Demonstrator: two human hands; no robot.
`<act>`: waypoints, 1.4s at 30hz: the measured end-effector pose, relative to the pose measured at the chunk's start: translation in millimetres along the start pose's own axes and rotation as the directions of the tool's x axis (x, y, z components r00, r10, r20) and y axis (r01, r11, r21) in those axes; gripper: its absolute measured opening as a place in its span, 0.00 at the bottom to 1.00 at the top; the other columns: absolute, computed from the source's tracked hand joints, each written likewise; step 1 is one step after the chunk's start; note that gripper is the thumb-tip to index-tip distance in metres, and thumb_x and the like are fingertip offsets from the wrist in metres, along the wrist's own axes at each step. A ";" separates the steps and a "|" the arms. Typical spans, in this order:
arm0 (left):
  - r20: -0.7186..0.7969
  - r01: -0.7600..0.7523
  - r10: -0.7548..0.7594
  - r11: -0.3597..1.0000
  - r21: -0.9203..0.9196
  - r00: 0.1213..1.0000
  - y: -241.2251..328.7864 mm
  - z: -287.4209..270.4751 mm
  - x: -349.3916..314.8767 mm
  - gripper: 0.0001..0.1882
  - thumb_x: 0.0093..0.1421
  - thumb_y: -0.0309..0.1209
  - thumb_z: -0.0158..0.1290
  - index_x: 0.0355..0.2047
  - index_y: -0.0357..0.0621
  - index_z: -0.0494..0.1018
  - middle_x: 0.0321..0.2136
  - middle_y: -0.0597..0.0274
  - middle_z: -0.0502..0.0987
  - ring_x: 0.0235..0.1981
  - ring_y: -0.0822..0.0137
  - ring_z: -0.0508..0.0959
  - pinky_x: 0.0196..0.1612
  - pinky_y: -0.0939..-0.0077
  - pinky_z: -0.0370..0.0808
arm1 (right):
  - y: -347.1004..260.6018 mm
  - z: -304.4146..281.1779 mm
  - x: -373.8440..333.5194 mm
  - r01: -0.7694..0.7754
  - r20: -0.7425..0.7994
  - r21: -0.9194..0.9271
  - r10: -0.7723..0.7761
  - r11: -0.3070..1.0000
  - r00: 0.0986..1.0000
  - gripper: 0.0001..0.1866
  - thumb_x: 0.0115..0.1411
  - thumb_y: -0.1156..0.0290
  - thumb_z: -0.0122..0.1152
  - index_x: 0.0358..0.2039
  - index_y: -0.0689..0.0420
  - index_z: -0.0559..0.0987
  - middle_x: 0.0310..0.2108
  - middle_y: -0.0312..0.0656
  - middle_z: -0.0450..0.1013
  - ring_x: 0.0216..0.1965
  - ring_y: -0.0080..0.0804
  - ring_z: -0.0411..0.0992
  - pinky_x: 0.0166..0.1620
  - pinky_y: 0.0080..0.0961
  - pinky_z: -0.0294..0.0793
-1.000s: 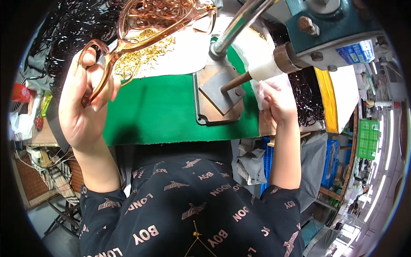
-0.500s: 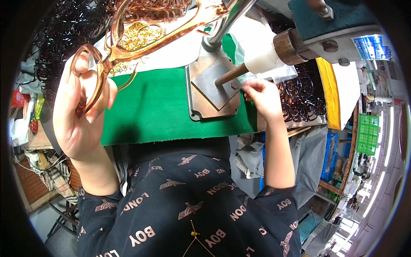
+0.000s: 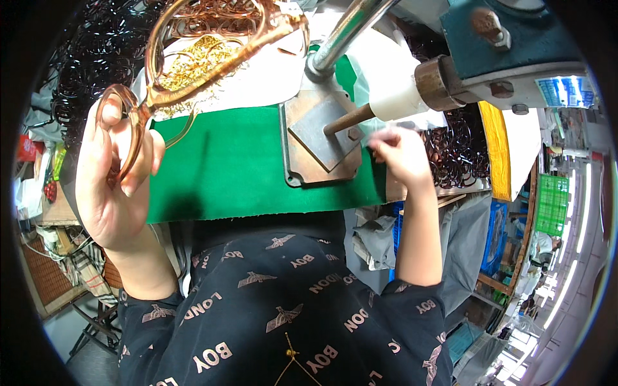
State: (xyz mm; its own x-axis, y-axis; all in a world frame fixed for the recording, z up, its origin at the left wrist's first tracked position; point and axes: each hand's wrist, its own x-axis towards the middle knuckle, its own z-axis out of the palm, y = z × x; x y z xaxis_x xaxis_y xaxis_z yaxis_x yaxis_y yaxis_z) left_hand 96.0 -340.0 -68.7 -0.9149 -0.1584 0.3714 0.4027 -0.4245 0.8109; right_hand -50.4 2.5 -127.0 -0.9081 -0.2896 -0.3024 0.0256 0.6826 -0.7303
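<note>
Raised at the left, my left hand (image 3: 109,186) has its fingers curled round one part of a translucent amber-brown eyeglass frame (image 3: 193,90). The rest of the frame reaches up and right, above the green cloth (image 3: 215,174). My right hand (image 3: 407,159) is just right of a bench press's metal base (image 3: 293,148), beside clear plastic. Its fingertips are drawn together and smeared by motion; whatever they hold, if anything, cannot be made out. The press's rod (image 3: 351,119) points down at a square plate (image 3: 322,138) on the base.
Small gold metal parts (image 3: 203,61) lie heaped on white sheeting beyond the cloth. Dark eyeglass frames (image 3: 90,58) pile up at the left, with more brown frames (image 3: 454,151) at the right. The press head (image 3: 515,45) overhangs the upper right. A yellow strip (image 3: 494,151) stands beyond.
My left hand has shifted slightly left and down with the eyeglass frame. My right hand has moved a little right, away from the press base, and its fingers are now blurred.
</note>
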 end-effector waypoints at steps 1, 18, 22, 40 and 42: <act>-0.025 0.003 -0.003 1.000 -0.002 1.000 -0.3 3.3 1.9 0.15 0.65 0.35 0.36 0.47 0.37 0.60 0.14 0.77 0.57 0.15 0.83 0.56 0.27 0.83 0.56 | 8.0 6.9 -10.8 0.156 -0.092 -0.113 -0.166 0.981 0.982 0.03 0.49 0.76 0.59 0.25 0.61 0.78 0.22 0.42 0.74 0.25 0.32 0.73 0.33 0.24 0.72; -0.036 -0.075 0.074 0.996 -0.040 0.997 -13.8 8.4 -6.1 0.18 0.65 0.35 0.35 0.51 0.37 0.60 0.15 0.76 0.58 0.16 0.82 0.56 0.30 0.80 0.57 | 3.8 24.6 -63.2 0.215 -0.307 -0.325 -0.318 0.921 0.897 0.08 0.50 0.79 0.56 0.31 0.58 0.79 0.31 0.45 0.75 0.33 0.39 0.74 0.38 0.28 0.72; -0.057 -0.066 0.064 0.997 -0.043 0.996 -14.6 11.4 -7.7 0.18 0.64 0.35 0.37 0.51 0.38 0.58 0.15 0.76 0.58 0.17 0.82 0.56 0.29 0.80 0.56 | 7.2 25.2 -61.2 0.327 -0.234 -0.371 -0.428 0.869 0.873 0.08 0.49 0.81 0.58 0.31 0.59 0.79 0.30 0.44 0.75 0.32 0.33 0.74 0.37 0.23 0.72; -0.167 0.024 0.022 0.962 0.271 0.986 -15.1 37.0 -18.2 0.48 0.54 0.42 0.55 0.61 0.31 0.38 0.27 0.52 0.72 0.14 0.79 0.57 0.18 0.90 0.54 | 16.0 27.4 -65.8 0.062 -0.204 -0.147 -0.092 0.987 0.975 0.04 0.53 0.75 0.59 0.27 0.61 0.76 0.20 0.39 0.71 0.21 0.25 0.69 0.27 0.21 0.68; -0.189 0.017 0.037 0.961 0.277 0.981 -15.2 42.7 -17.6 0.49 0.52 0.42 0.56 0.62 0.33 0.38 0.28 0.53 0.72 0.14 0.79 0.58 0.18 0.90 0.54 | 11.7 29.1 -62.5 0.095 -0.217 -0.229 -0.146 0.969 0.965 0.04 0.52 0.74 0.58 0.26 0.62 0.76 0.20 0.43 0.71 0.21 0.31 0.70 0.27 0.24 0.69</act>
State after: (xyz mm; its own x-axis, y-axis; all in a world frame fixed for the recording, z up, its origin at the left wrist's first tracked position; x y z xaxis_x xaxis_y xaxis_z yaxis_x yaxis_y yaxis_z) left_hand 107.2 -292.8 -68.3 -0.8884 -0.3393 0.3093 0.3795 -0.1634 0.9106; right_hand 18.9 9.1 -134.4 -0.9710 -0.2333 -0.0521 -0.1572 0.7873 -0.5962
